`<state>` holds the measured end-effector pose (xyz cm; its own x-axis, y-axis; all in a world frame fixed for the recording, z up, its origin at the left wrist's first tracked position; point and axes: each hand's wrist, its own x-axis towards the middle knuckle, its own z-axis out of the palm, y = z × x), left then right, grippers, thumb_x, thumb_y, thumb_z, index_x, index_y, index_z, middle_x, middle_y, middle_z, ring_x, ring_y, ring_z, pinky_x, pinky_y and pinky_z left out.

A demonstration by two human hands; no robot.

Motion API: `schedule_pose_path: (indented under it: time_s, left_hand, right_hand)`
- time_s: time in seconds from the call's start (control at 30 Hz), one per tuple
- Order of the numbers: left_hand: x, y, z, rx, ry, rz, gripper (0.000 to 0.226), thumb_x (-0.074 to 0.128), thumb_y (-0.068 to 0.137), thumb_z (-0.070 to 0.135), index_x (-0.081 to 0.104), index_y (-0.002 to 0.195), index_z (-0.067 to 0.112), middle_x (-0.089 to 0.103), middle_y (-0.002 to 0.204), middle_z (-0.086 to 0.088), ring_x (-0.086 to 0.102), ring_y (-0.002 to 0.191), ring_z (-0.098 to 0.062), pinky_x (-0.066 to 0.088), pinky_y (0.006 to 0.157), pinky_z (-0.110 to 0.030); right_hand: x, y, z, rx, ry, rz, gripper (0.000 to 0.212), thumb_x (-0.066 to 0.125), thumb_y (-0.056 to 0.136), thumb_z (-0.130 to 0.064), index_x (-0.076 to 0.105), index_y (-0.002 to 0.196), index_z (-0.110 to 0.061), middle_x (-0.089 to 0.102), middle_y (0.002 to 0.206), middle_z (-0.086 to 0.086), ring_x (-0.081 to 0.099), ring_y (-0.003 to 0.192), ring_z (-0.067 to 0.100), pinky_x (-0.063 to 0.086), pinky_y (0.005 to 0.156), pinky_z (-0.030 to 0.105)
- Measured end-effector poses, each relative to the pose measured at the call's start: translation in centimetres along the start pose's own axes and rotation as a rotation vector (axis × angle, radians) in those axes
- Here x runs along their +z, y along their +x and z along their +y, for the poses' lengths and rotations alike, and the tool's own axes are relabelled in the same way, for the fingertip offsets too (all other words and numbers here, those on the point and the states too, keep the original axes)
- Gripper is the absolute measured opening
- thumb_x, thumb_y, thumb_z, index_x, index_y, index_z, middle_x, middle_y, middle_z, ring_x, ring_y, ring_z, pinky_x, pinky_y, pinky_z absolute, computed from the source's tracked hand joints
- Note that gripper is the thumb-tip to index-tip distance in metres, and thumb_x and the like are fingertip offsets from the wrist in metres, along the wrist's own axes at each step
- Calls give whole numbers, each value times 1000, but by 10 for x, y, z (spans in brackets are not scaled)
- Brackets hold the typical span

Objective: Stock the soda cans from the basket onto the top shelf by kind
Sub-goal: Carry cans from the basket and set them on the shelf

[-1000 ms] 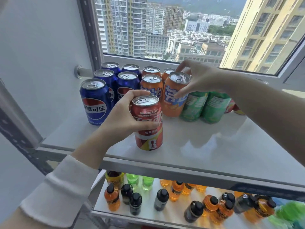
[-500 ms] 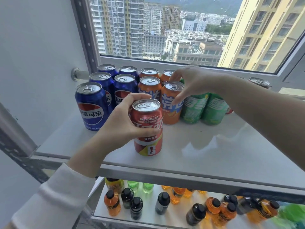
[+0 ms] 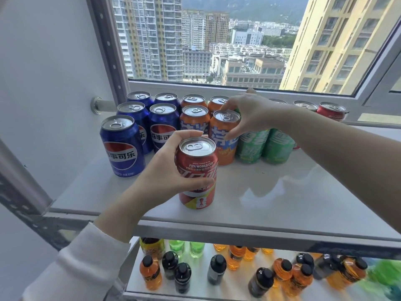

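Note:
My left hand (image 3: 165, 170) is wrapped around a red cola can (image 3: 197, 174) that stands upright near the front of the white top shelf (image 3: 282, 198). My right hand (image 3: 249, 114) pinches the rim of the front orange soda can (image 3: 224, 137), which stands on the shelf. Several blue cola cans (image 3: 122, 146) are grouped at the left, orange cans (image 3: 194, 118) sit in the middle, and green cans (image 3: 277, 146) stand under my right forearm. More red cans (image 3: 331, 110) line the back right. The basket is out of sight.
A window frame (image 3: 238, 86) runs right behind the cans and a white wall closes the left side. The grey metal shelf rail (image 3: 217, 233) edges the front. Below, a lower shelf (image 3: 217, 287) holds several orange, black and green bottles.
The orange can went down onto the shelf under my right hand and stays there. The red can stays in my left hand at the same spot. The view tilted slightly, showing red cans at the back right.

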<state>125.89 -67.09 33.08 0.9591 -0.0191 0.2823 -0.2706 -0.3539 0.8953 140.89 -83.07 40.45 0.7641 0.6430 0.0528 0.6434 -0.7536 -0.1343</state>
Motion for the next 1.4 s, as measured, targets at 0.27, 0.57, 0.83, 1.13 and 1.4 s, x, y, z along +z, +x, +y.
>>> schedule_pose_path:
  time_s: [0.27, 0.57, 0.83, 1.13, 1.4]
  left_hand:
    - [-1, -4, 0, 30, 41, -32, 74, 83, 60, 11, 42, 115, 38, 52, 112, 25, 51, 107, 15, 48, 80, -7]
    - [0, -3, -2, 46, 67, -29, 74, 83, 60, 10, 42, 114, 38, 51, 112, 25, 51, 102, 17, 45, 78, -4]
    - [3, -6, -4, 10, 7, -31, 86, 82, 61, 12, 32, 127, 37, 47, 115, 26, 50, 102, 20, 46, 79, -4]
    - [19, -28, -21, -88, 0, 65, 91, 78, 49, 38, 33, 127, 31, 52, 113, 22, 53, 106, 6, 44, 80, -2]
    - [48, -20, -13, -102, 56, 154, 82, 89, 47, 36, 47, 117, 27, 62, 105, 16, 59, 102, -3, 50, 87, -25]
  right_hand:
    - [3, -4, -6, 51, 20, 59, 67, 79, 68, -36, 55, 125, -10, 58, 120, 6, 50, 111, 21, 41, 91, 30]
    - [5, -3, -10, 115, 9, 74, 66, 80, 67, -34, 56, 119, -1, 60, 116, 14, 53, 106, 27, 47, 91, 44]
    - [9, -2, -10, 118, -7, 89, 68, 77, 71, -36, 51, 127, -8, 54, 125, 10, 45, 117, 26, 41, 96, 37]
    - [10, -28, -9, 90, 75, 291, 82, 68, 75, -48, 35, 141, -12, 43, 135, 10, 25, 131, 27, 24, 108, 39]
    - [12, -107, -19, -10, 475, 287, 77, 59, 59, -63, 55, 123, -21, 58, 118, -8, 55, 107, 8, 50, 94, 34]
